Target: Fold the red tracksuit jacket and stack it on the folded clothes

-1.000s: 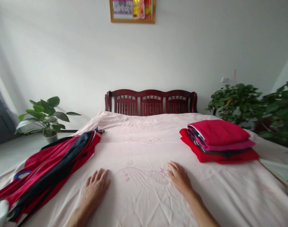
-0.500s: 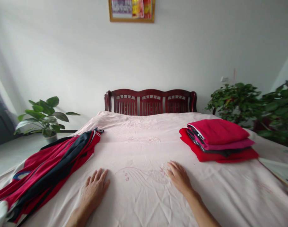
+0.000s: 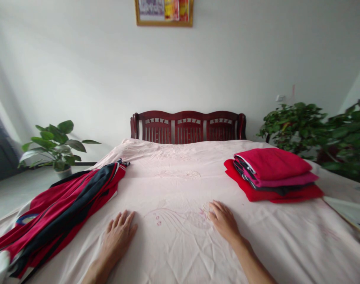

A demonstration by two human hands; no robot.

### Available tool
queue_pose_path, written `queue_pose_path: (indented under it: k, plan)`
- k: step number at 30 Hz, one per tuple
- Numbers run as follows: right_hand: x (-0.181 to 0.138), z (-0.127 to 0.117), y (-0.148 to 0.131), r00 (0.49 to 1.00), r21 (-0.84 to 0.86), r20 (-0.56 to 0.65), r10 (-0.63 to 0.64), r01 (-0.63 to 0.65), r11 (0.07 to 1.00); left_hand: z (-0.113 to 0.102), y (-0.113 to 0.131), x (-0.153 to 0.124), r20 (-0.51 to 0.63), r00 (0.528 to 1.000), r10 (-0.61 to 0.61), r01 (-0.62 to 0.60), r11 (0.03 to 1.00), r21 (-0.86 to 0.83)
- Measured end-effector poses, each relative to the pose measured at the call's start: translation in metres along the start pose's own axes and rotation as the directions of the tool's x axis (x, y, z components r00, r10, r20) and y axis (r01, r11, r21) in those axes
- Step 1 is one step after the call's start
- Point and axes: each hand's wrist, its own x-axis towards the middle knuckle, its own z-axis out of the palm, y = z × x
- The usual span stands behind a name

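Observation:
My left hand (image 3: 120, 232) lies palm down on the pale pink bedsheet (image 3: 168, 193), fingers stretched out and holding nothing. To its left a red and navy tracksuit jacket (image 3: 66, 203) is spread lengthwise, with white trim and a round badge. My right hand (image 3: 222, 221) rests on the sheet too, near an embroidered flower, its fingers extended and nothing in them. Beyond it on the right sits a stack of folded clothes (image 3: 274, 175), red on top, with magenta, dark and brighter red layers beneath. Neither hand touches the jacket or the stack.
A dark red wooden headboard (image 3: 188, 127) stands at the far end against the wall. One potted plant (image 3: 60, 146) is on the floor at left, and leafy plants (image 3: 295, 126) crowd the right side. A framed picture (image 3: 164, 12) hangs above.

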Motion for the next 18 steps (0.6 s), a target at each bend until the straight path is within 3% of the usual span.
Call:
queue_pose_path:
  k: [18]
  plan:
    - [0.0,0.0009,0.0006,0.999,0.04,-0.043,-0.003,0.004,0.999,0.0011,0.0001,-0.0008,-0.017,1.0,-0.004,0.003,1.0,-0.026]
